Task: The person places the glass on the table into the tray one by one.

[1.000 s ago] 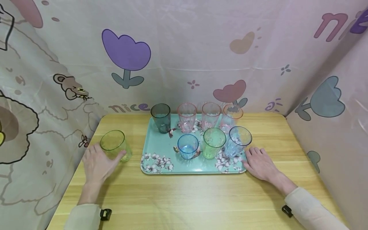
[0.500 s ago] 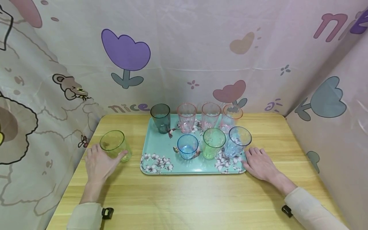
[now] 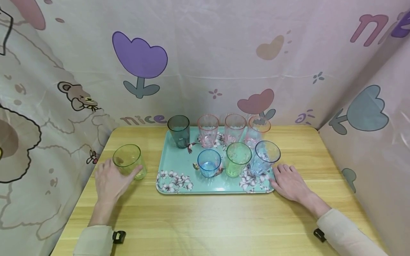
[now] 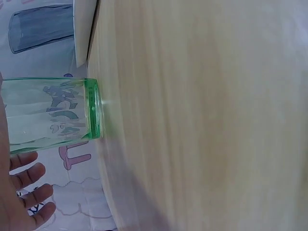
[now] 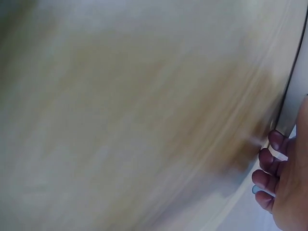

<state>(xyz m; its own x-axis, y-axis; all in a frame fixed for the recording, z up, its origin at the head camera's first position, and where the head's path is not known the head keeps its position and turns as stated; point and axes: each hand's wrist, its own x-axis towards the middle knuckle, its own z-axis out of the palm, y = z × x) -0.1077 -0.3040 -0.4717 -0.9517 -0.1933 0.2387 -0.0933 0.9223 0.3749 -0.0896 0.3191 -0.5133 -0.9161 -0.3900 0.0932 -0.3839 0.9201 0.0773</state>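
In the head view my left hand [image 3: 110,182] holds a yellow-green drinking glass [image 3: 142,173] standing on the table, thumb on its near side and fingers on its left. In the left wrist view this glass [image 4: 50,115] looks pale green, its base at the tabletop. Four fingers show just beside it; the thumb is hidden there. My right hand [image 3: 292,184] rests palm down, thumb at the right edge of a turquoise flowered tray [image 3: 177,161]. In the right wrist view its fingers [image 5: 262,180] are loosely bent and hold nothing.
A grey glass [image 3: 180,133] and three pink glasses, one of them central [image 3: 235,129], stand along the tray's back. In front are a short blue glass [image 3: 209,164], a green glass [image 3: 236,161] and a pale blue glass [image 3: 261,161]. A printed curtain [image 3: 205,53] hangs behind the wooden table [image 3: 205,220].
My left hand has shifted slightly right against the yellow-green glass, and the glass's rim has moved a little right. The right hand and the tray have stayed in place.
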